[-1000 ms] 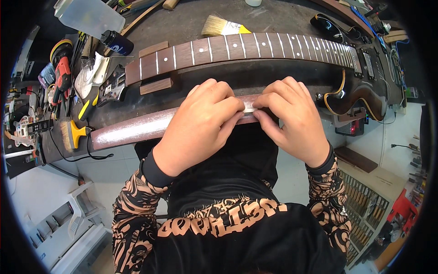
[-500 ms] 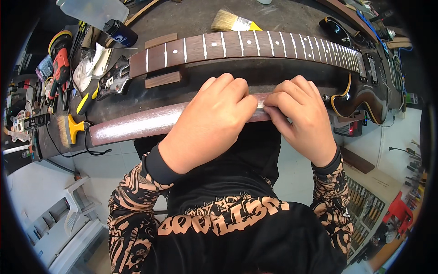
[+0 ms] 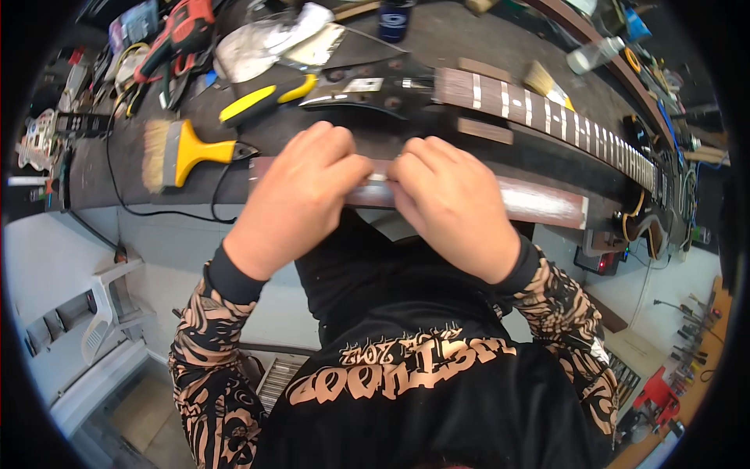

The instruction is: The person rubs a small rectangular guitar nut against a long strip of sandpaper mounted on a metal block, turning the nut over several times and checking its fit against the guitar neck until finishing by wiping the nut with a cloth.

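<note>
A long reddish-brown abrasive bar (image 3: pixel 543 202), dusted white, lies along the near edge of the bench. Over it, my left hand (image 3: pixel 305 195) and my right hand (image 3: pixel 453 203) are both closed, fingertips bent down and close together. Between them they pinch a small pale piece (image 3: pixel 379 178), mostly hidden by the fingers, against the bar's surface. Just beyond lies an electric guitar, its dark fretboard (image 3: pixel 539 109) marked with white lines across. The black headstock (image 3: pixel 363 87) points left, and small wooden blocks (image 3: pixel 486 130) flank the neck's end.
Left of my hands lie a yellow-handled brush (image 3: pixel 191 156), yellow-handled pliers (image 3: pixel 266 100) and a black cable (image 3: pixel 168 213). A red power tool (image 3: pixel 183 35) and crumpled white material (image 3: pixel 250 51) sit farther back. At the back right are a clear bottle (image 3: pixel 595 55) and another brush (image 3: pixel 547 84).
Both hands, still pinching the small piece, have slid left along the bar toward its left end. The view has swung left too, so the guitar appears farther right.
</note>
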The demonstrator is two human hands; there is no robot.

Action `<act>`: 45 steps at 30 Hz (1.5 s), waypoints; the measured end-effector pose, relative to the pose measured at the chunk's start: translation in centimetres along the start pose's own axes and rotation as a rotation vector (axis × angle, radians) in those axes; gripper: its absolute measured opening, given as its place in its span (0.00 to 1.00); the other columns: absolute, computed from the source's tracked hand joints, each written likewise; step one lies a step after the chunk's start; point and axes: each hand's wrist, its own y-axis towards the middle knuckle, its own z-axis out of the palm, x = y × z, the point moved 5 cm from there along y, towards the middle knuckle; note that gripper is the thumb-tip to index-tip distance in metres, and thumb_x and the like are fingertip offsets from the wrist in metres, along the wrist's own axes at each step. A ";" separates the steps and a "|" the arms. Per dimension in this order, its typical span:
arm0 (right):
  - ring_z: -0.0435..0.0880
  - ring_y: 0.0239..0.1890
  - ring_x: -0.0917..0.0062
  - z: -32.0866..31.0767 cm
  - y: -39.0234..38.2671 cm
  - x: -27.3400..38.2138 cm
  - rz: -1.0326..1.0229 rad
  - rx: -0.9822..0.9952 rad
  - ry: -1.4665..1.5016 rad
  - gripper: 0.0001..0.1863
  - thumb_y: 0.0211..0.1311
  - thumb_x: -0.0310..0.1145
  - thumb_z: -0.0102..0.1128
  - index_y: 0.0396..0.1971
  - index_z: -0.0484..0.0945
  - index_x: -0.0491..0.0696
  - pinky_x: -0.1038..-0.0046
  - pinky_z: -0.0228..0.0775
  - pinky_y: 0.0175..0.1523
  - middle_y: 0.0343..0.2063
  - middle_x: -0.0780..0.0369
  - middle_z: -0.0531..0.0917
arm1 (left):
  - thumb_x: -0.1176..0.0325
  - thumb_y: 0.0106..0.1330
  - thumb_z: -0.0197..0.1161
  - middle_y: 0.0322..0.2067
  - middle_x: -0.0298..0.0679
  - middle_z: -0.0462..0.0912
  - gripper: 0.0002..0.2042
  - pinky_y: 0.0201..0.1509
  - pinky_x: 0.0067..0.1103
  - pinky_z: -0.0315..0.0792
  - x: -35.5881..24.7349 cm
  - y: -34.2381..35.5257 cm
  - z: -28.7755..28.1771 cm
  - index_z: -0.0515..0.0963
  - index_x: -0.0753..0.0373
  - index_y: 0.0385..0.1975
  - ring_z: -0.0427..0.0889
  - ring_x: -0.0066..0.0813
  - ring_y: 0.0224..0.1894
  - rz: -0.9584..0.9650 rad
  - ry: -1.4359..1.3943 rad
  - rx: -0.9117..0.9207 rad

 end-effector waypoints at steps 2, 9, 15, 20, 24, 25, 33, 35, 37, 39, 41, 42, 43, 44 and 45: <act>0.88 0.45 0.59 2.9 2.8 2.2 -0.048 -0.026 0.010 0.13 0.64 0.25 0.80 0.41 0.81 0.46 0.58 0.84 0.51 0.39 0.59 0.83 | 0.86 0.62 0.73 0.41 0.44 0.81 0.14 0.50 0.40 0.80 2.4 -2.6 -2.7 0.88 0.65 0.46 0.84 0.50 0.47 -0.054 0.035 0.001; 0.87 0.47 0.61 5.5 5.1 3.9 -0.090 -0.064 0.015 0.13 0.64 0.28 0.79 0.40 0.80 0.46 0.59 0.84 0.53 0.40 0.59 0.83 | 0.79 0.68 0.79 0.38 0.44 0.79 0.09 0.53 0.41 0.79 5.1 -4.5 -5.5 0.87 0.65 0.43 0.83 0.50 0.46 -0.127 -0.007 0.036; 0.86 0.48 0.62 -1.5 -2.7 -2.4 -0.044 -0.066 -0.041 0.14 0.63 0.28 0.78 0.42 0.80 0.47 0.59 0.80 0.53 0.41 0.60 0.81 | 0.78 0.68 0.80 0.38 0.45 0.77 0.09 0.51 0.42 0.79 -1.3 2.4 1.6 0.86 0.65 0.43 0.82 0.52 0.45 -0.040 -0.075 0.099; 0.85 0.47 0.62 -9.7 -12.1 -9.1 0.086 -0.004 -0.144 0.14 0.62 0.27 0.80 0.45 0.85 0.48 0.59 0.76 0.53 0.41 0.62 0.83 | 0.79 0.68 0.80 0.35 0.46 0.76 0.09 0.48 0.42 0.78 -9.3 10.3 10.3 0.86 0.65 0.43 0.82 0.52 0.42 0.108 -0.148 0.053; 0.85 0.46 0.64 -14.4 -17.1 -12.8 0.134 -0.035 -0.238 0.11 0.65 0.31 0.76 0.42 0.81 0.49 0.61 0.77 0.51 0.41 0.62 0.82 | 0.78 0.68 0.80 0.38 0.46 0.78 0.10 0.49 0.43 0.80 -14.2 14.5 15.5 0.86 0.65 0.44 0.84 0.52 0.44 0.190 -0.129 0.043; 0.85 0.46 0.64 -15.0 -17.7 -13.2 0.144 -0.038 -0.244 0.12 0.64 0.31 0.77 0.42 0.82 0.49 0.61 0.77 0.51 0.41 0.62 0.82 | 0.78 0.68 0.80 0.38 0.46 0.78 0.10 0.49 0.43 0.80 -14.7 15.1 16.1 0.86 0.65 0.45 0.84 0.52 0.44 0.202 -0.134 0.036; 0.85 0.46 0.58 -11.1 -12.9 -9.4 0.144 -0.023 -0.140 0.12 0.67 0.24 0.81 0.44 0.84 0.46 0.56 0.77 0.51 0.41 0.60 0.85 | 0.79 0.67 0.80 0.39 0.45 0.79 0.09 0.49 0.42 0.80 -10.2 10.8 11.6 0.86 0.66 0.43 0.84 0.50 0.44 0.159 -0.127 0.007; 0.85 0.46 0.59 -8.1 -9.7 -6.9 0.114 -0.009 -0.137 0.12 0.66 0.24 0.81 0.43 0.83 0.46 0.57 0.77 0.52 0.41 0.60 0.84 | 0.80 0.64 0.75 0.39 0.44 0.79 0.09 0.53 0.42 0.81 -7.6 8.0 8.8 0.83 0.65 0.40 0.83 0.50 0.47 0.108 -0.105 0.012; 0.85 0.46 0.59 -5.2 -6.3 -4.2 0.072 0.008 -0.106 0.13 0.66 0.25 0.81 0.43 0.83 0.46 0.57 0.77 0.52 0.40 0.60 0.84 | 0.80 0.64 0.73 0.39 0.44 0.78 0.08 0.55 0.41 0.80 -4.8 4.8 5.8 0.82 0.65 0.40 0.83 0.50 0.47 0.062 -0.098 0.005; 0.85 0.46 0.60 -2.3 -2.8 -1.5 0.005 -0.009 -0.088 0.13 0.64 0.25 0.80 0.41 0.81 0.46 0.58 0.77 0.53 0.40 0.60 0.83 | 0.81 0.63 0.73 0.40 0.44 0.78 0.09 0.55 0.42 0.80 -1.9 1.6 2.6 0.83 0.64 0.41 0.83 0.51 0.48 0.026 -0.050 0.005; 0.85 0.47 0.61 0.8 0.2 1.1 -0.040 -0.028 -0.069 0.12 0.64 0.27 0.77 0.40 0.80 0.47 0.59 0.78 0.54 0.40 0.60 0.82 | 0.82 0.62 0.74 0.40 0.45 0.79 0.10 0.53 0.42 0.80 1.0 -1.3 -0.3 0.84 0.64 0.41 0.83 0.52 0.48 -0.025 -0.003 0.018; 0.85 0.47 0.61 2.1 1.5 2.1 -0.055 -0.040 -0.068 0.11 0.64 0.27 0.75 0.40 0.80 0.47 0.59 0.78 0.54 0.40 0.60 0.82 | 0.84 0.65 0.78 0.39 0.45 0.79 0.12 0.48 0.39 0.78 2.3 -2.5 -1.8 0.88 0.67 0.46 0.84 0.50 0.44 -0.035 -0.003 0.016; 0.85 0.47 0.62 3.3 2.6 2.9 -0.074 -0.050 -0.055 0.09 0.65 0.29 0.73 0.39 0.80 0.47 0.60 0.79 0.54 0.40 0.60 0.83 | 0.84 0.65 0.77 0.38 0.45 0.79 0.12 0.48 0.38 0.78 3.3 -3.4 -3.1 0.89 0.67 0.47 0.83 0.50 0.44 -0.052 -0.003 0.013; 0.86 0.47 0.63 4.3 3.5 3.5 -0.089 -0.059 -0.046 0.08 0.65 0.30 0.70 0.39 0.80 0.47 0.61 0.79 0.54 0.40 0.60 0.83 | 0.84 0.65 0.76 0.38 0.45 0.79 0.13 0.48 0.37 0.78 4.1 -4.0 -3.9 0.89 0.67 0.48 0.83 0.49 0.43 -0.084 0.003 0.021; 0.86 0.48 0.64 4.9 4.0 3.9 -0.095 -0.069 -0.043 0.08 0.66 0.31 0.69 0.39 0.80 0.47 0.61 0.79 0.54 0.40 0.60 0.83 | 0.84 0.66 0.76 0.38 0.44 0.79 0.12 0.48 0.37 0.78 4.5 -4.4 -4.6 0.90 0.67 0.48 0.83 0.48 0.43 -0.082 0.010 0.024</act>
